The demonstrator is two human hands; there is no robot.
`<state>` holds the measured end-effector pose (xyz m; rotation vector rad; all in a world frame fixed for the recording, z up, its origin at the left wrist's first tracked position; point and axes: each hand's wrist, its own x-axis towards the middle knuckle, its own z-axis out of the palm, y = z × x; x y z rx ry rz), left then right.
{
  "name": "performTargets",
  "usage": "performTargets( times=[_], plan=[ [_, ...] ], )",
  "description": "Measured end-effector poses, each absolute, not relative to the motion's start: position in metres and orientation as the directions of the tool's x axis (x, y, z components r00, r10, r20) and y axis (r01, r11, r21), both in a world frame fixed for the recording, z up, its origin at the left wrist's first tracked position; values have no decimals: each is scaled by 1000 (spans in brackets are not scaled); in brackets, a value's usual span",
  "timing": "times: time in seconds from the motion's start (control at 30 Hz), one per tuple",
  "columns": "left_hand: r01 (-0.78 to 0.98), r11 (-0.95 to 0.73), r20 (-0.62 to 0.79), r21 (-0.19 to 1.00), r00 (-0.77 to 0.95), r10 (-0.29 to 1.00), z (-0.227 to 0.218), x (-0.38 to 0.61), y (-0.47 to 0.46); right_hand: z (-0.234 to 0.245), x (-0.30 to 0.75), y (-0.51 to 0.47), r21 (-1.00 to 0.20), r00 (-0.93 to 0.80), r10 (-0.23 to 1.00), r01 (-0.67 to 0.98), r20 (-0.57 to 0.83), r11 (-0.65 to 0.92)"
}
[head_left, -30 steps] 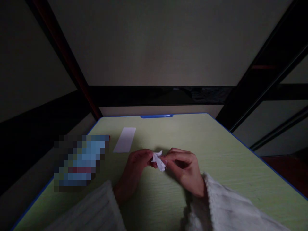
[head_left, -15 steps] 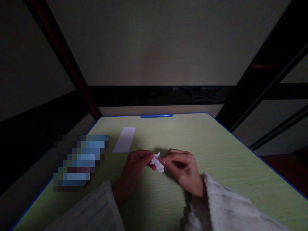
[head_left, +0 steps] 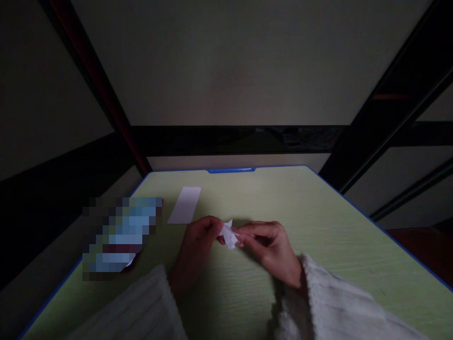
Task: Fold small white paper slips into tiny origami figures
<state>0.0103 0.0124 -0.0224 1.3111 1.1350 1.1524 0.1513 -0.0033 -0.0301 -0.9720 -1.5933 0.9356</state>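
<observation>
A small folded white paper (head_left: 230, 235) with pointed corners is held between my two hands, just above the table (head_left: 300, 203). My left hand (head_left: 198, 243) pinches its left side between thumb and fingers. On the other side, my right hand (head_left: 268, 245) is closed on the paper's right edge with thumb and forefinger. My fingertips cover parts of its folds. A flat pale rectangular sheet (head_left: 184, 205) lies beyond my left hand, touching neither hand.
At the table's left lies a pixelated object (head_left: 123, 241) with a dark red edge. A blue rim borders the table, with a blue handle-like piece (head_left: 231, 170) at the far edge. Behind it stands a pale panel (head_left: 233, 71) with dark frames.
The folded paper has turned slightly between my fingers. My right fingertips have shifted on its edge, and my left hand has risen a little. The sheet and pixelated object stay on the table.
</observation>
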Motion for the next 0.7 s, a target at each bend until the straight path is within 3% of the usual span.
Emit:
performTargets(
  times=[0.17,0.33,0.47,0.7],
  plan=[
    [20,-67,65,998,106,992,-23,10,13,-31,151,-4,-921,-148,927,140,343,363],
    [-63,19,-8,998,167,986,-28,10,16,-36,152,-3,-953,-82,959,115,272,280],
    [-34,42,-35,999,198,980,-29,11,16,-37,152,-2,-965,-66,967,81,244,249],
    [11,29,-31,1000,175,984,-29,10,15,-33,153,-4,-934,-81,954,192,289,300]
  ],
)
